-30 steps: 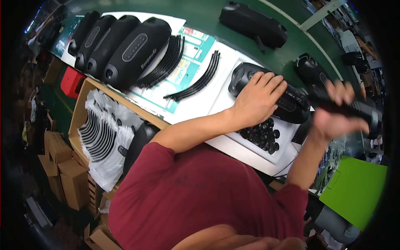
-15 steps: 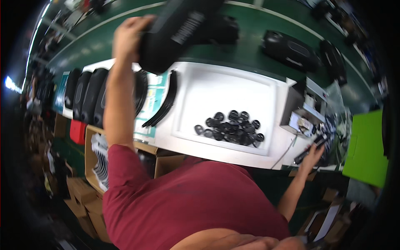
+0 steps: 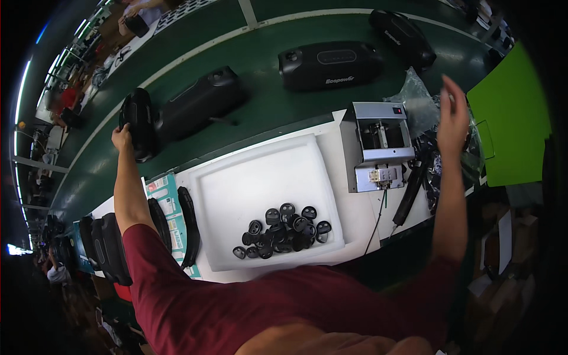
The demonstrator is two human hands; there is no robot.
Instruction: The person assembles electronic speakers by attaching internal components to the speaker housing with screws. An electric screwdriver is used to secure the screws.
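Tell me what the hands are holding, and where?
Left hand seems to hold a long black rounded speaker by its left side; right hand looks empty.

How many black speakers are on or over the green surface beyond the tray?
4: the first speaker at the left hand, a second speaker just right of it, a third speaker near the middle, a fourth speaker farther right. More may hide behind the green panel.

The held speaker (image 3: 139,118) is black, the surface beneath (image 3: 260,77) dark green (another black speaker (image 3: 330,66) has pale lettering). The tray (image 3: 254,183) is white, its caps (image 3: 278,234) black; the shirt (image 3: 189,307) is maroon.
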